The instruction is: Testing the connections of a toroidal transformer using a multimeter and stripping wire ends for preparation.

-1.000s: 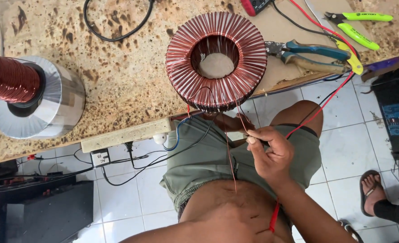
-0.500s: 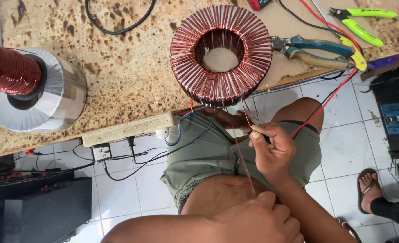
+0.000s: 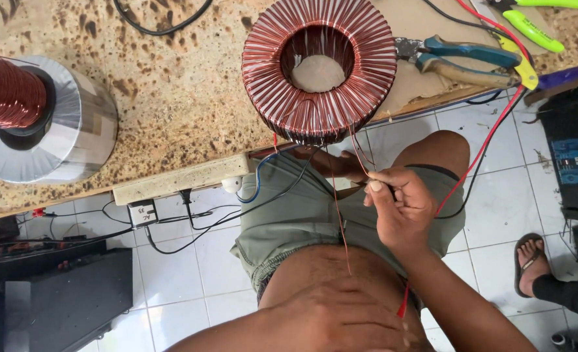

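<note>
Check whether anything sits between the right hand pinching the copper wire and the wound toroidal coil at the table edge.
Nothing visible does. The right hand pinches the copper wire just below the toroidal coil, and the wire runs bare across the short gap up to the windings. The pliers lie off to the side on the table.

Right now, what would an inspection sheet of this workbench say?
Surface: speckled stone bench, worn.
Job's things: toroidal coil at the edge; copper wire hanging from it.
Clutter: pliers, green cutters, wire spool.
Hands: right hand pinches wire; left hand low, grip unclear.
Cables: red lead, black cable.
Surroundings: tiled floor, someone's sandalled foot.
</note>
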